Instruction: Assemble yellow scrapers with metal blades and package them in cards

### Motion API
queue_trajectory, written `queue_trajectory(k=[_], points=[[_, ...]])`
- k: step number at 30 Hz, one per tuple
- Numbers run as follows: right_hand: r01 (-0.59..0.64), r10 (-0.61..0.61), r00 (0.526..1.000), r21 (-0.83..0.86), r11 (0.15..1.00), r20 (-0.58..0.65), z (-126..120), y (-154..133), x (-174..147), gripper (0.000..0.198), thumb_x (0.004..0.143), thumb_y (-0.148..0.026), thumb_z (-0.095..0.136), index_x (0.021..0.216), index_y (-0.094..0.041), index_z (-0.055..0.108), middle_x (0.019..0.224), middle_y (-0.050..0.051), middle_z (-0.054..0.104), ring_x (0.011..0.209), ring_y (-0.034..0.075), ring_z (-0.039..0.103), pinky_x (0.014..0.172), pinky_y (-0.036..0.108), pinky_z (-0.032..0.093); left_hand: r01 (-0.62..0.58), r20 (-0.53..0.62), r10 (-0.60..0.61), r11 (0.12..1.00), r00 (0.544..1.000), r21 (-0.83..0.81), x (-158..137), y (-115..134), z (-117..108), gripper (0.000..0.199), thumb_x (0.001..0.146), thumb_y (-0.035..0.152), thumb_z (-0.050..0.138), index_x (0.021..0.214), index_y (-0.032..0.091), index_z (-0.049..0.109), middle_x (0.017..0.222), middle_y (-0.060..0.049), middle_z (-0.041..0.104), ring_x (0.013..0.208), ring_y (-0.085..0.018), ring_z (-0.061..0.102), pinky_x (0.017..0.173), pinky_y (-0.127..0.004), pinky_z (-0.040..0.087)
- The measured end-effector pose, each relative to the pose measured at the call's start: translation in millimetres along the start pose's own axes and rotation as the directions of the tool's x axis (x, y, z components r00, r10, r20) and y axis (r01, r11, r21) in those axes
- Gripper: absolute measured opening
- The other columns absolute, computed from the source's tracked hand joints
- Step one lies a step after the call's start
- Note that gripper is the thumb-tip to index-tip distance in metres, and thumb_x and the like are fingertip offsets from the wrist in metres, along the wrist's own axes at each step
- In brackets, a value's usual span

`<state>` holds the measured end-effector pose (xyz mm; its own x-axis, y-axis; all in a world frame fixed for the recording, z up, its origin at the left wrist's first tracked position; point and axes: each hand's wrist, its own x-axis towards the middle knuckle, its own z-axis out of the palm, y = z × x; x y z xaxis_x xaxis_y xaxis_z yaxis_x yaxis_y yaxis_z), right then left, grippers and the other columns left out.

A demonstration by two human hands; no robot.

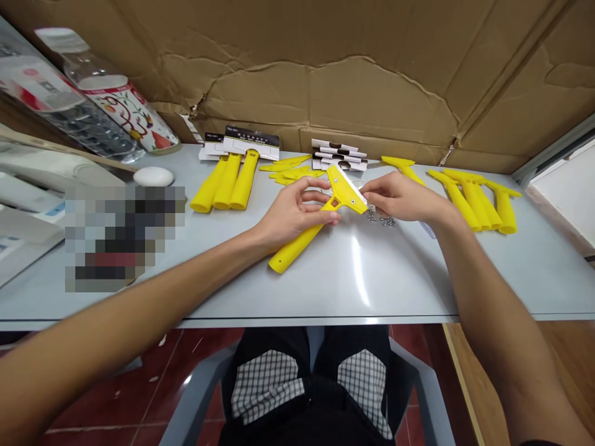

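Note:
My left hand (297, 210) is closed around the neck of a yellow scraper (297, 246). The scraper lies at a slant, its handle end toward me and its wide head, with a pale blade strip and small screws, pointing up and right. At the right end of that head is my right hand (402, 195), its thumb and fingers pinched together by the blade edge. Whatever sits between those fingertips is too small to make out. Just below my right fingers, small metal screws (387, 221) lie in loose piles on the table.
Yellow scrapers with black-and-white cards (251, 144) lie at the back left. Flat yellow pieces (290, 170) and stacked cards (339, 155) are behind my hands. Several yellow handles (481, 201) rest at right. Bottles (125, 111) and a white oval object (153, 176) stand left; cardboard (325, 93) walls the back.

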<state>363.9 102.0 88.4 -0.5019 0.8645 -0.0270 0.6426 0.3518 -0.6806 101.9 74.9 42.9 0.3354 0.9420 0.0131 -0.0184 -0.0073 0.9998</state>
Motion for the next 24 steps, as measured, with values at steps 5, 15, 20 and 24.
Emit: queue_trajectory(k=[5, 15, 20, 24], points=[[-0.064, 0.054, 0.995, 0.126, 0.99, 0.082, 11.1, -2.3, 3.4, 0.018, 0.096, -0.024, 0.063, 0.094, -0.024, 0.081, 0.076, 0.0, 0.074, 0.055, 0.012, 0.051, 0.054, 0.03, 0.038, -0.09, -0.011, 0.099, 0.939, 0.995, 0.333, -4.5, 0.7, -1.0, 0.059, 0.085, 0.027, 0.085, 0.138, 0.027, 0.06, 0.12, -0.007, 0.075, 0.063, -0.014, 0.075, 0.065, -0.033, 0.066], [-0.078, 0.059, 0.992, 0.171, 0.982, 0.111, 22.6, -7.5, 3.9, 0.022, 0.1, -0.031, 0.066, 0.081, -0.022, 0.072, 0.082, 0.004, 0.078, 0.064, 0.014, 0.058, 0.058, 0.031, 0.045, -0.411, 0.328, 0.255, 0.437, 0.91, 0.8, -7.7, 4.2, -13.9, 0.046, 0.099, 0.026, 0.06, 0.143, 0.024, 0.075, 0.131, -0.013, 0.08, 0.118, -0.034, 0.076, 0.107, -0.049, 0.056], [-0.069, 0.047, 0.994, 0.226, 0.972, 0.099, 23.4, -6.1, 5.3, 0.042, 0.102, -0.056, 0.07, 0.078, -0.022, 0.069, 0.08, 0.006, 0.077, 0.062, 0.015, 0.059, 0.057, 0.032, 0.047, -0.431, 0.334, 0.283, 0.434, 0.899, 0.791, -9.7, 0.3, -13.7, 0.045, 0.097, 0.024, 0.063, 0.139, 0.028, 0.077, 0.122, -0.011, 0.082, 0.112, -0.033, 0.078, 0.105, -0.049, 0.057], [-0.062, 0.073, 0.994, 0.124, 0.99, -0.079, 9.8, -4.4, 2.4, 0.053, 0.103, -0.07, 0.062, 0.082, -0.023, 0.075, 0.071, 0.004, 0.072, 0.059, 0.016, 0.059, 0.059, 0.035, 0.047, -0.352, 0.219, 0.276, 0.736, 0.936, 0.579, -8.3, 5.0, -11.5, 0.036, 0.097, 0.028, 0.069, 0.133, 0.028, 0.074, 0.121, -0.01, 0.082, 0.09, -0.025, 0.08, 0.084, -0.04, 0.065]])
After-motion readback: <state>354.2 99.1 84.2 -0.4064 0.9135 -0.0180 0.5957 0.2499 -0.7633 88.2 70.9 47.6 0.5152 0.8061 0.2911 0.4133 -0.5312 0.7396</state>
